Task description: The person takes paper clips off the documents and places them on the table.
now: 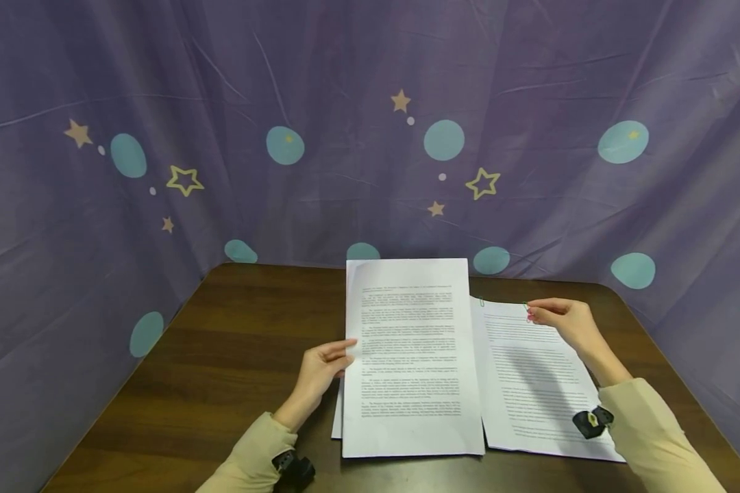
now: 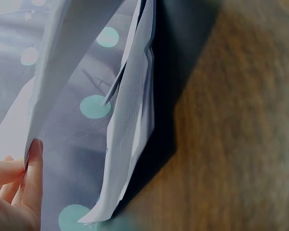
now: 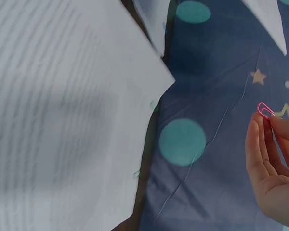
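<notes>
My left hand (image 1: pixel 316 373) pinches the left edge of a printed sheaf of paper (image 1: pixel 410 356), thumb on one face and fingers on the other. In the left wrist view the sheaf (image 2: pixel 62 62) is raised off the table. Between thumb and fingertips, my right hand (image 1: pixel 570 327) pinches a pink paper clip (image 3: pixel 264 109). That hand is above the top edge of a printed stack of paper (image 1: pixel 530 383) on the table's right side. Green paper clips (image 1: pixel 482 302) sit along the stack's top edge. How many sheets the left hand holds cannot be told.
The brown wooden table (image 1: pixel 222 342) ends at a purple curtain (image 1: pixel 370 123) with stars and teal spots. Behind the held sheaf, more paper (image 1: pixel 337 418) shows at its lower left. A dark wrist camera (image 1: pixel 292 469) sits on the left sleeve, another (image 1: pixel 590 422) on the right.
</notes>
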The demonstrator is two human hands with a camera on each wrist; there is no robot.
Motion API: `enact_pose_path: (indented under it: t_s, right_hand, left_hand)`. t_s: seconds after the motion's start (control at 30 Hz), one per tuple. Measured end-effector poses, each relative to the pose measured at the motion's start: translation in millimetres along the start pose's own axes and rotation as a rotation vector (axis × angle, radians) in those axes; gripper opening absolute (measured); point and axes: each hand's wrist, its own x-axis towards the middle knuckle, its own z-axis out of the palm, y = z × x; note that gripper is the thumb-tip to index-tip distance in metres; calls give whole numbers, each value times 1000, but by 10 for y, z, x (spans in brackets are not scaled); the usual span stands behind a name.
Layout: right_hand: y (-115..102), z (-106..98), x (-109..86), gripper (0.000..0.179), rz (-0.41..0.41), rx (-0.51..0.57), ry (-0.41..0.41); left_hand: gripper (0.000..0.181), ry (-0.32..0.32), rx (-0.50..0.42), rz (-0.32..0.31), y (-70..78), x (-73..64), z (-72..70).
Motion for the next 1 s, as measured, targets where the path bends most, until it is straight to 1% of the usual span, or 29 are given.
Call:
enact_pose_path:
  t_s: [0.03, 0.07, 0.1, 0.13, 0.2, 0.23, 0.27, 0.3, 0.4, 0.43, 0.47, 0.5, 0.53, 0.57, 0.67, 0.73, 0.8, 0.83, 0.9, 0.93, 1.0]
  right_hand:
    - [-31, -16, -31, 26, 24, -35, 7]
    - [37, -59, -38, 28, 30, -42, 7]
    - [162, -113, -28, 29, 26, -58, 7]
    - [302, -156, -16, 31, 35, -87, 29]
    - [500, -240, -9, 36, 74, -109, 53]
    - [510, -269, -32, 36, 78, -117, 51]
    - [488, -291, -67, 38, 87, -119, 54]
    - [346, -285, -132, 38, 107, -130, 54]
    - [-215, -260, -375, 33, 175, -140, 23]
    - [-280, -270, -423, 33, 167, -150, 19]
    - [-237, -303, -439, 32, 174, -148, 22]
    - [-133, -351, -437, 31, 184, -140, 27]
    - [0, -399, -432, 30, 201, -146, 39]
    - [161, -452, -417, 33, 211, -165, 54]
    - [621, -604, -386, 38, 235, -248, 92]
    - [841, -685, -388, 42, 227, -282, 104]
    - [961, -748, -412, 46, 205, -306, 100]
    - [1002, -778, -424, 47, 197, -295, 95]
    - [1043, -826, -450, 46, 182, -234, 94]
    - [1043, -844, -466, 43, 178, -208, 94]
    - [1006, -866, -497, 30, 178, -150, 98]
  left_hand:
    - [27, -2, -1, 6, -18, 2, -5]
    - [27, 1, 2, 4, -18, 2, -5]
    - [27, 5, 0, -1, -12, 0, -4]
    - [27, 9, 4, -9, -8, 2, -4]
    - [28, 20, 4, -38, 15, -1, 2]
    - [28, 39, 14, -83, 53, -9, 14]
    - [28, 45, 14, -90, 80, -14, 21]
    - [28, 46, 14, -89, 91, -19, 24]
    - [28, 46, 17, -88, 101, -32, 30]
    - [28, 46, 20, -88, 106, -39, 33]
    - [28, 47, 21, -89, 111, -44, 36]
    - [28, 48, 23, -91, 118, -51, 39]
    - [28, 49, 24, -92, 119, -50, 38]
    - [29, 48, 24, -92, 121, -51, 39]
    - [29, 48, 28, -89, 130, -50, 42]
    - [29, 49, 32, -86, 130, -50, 45]
    - [28, 53, 35, -85, 133, -53, 47]
    - [28, 54, 37, -85, 135, -55, 48]
    - [28, 60, 43, -89, 130, -54, 47]
    - [28, 62, 45, -91, 127, -54, 46]
    - [28, 64, 49, -90, 119, -53, 48]
